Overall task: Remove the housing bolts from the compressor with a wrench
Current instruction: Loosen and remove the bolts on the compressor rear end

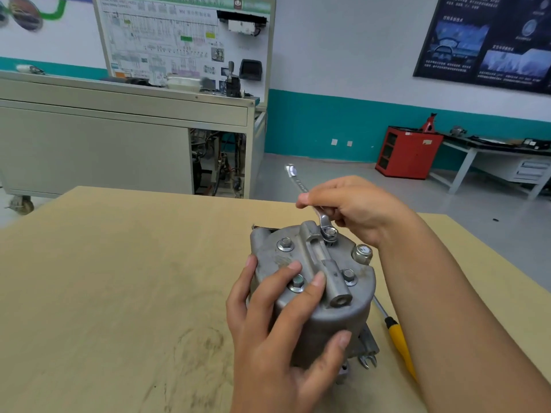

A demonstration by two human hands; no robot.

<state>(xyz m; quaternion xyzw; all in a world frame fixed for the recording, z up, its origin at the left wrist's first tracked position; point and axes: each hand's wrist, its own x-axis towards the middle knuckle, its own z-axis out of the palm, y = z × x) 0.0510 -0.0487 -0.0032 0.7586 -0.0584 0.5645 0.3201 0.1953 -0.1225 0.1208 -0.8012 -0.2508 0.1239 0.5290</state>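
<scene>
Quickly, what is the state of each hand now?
Left hand: grips the compressor.
Right hand: holds the wrench, set on a bolt.

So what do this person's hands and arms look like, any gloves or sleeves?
No gloves: the left hand and the right hand are bare, with short, unpainted nails. No ring, watch or bracelet shows. The right forearm is bare as far as the frame's edge, so no sleeve is in view.

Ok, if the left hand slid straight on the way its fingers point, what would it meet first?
Likely the raised rib across the compressor cover; the left hand has its fingertips right beside it.
</scene>
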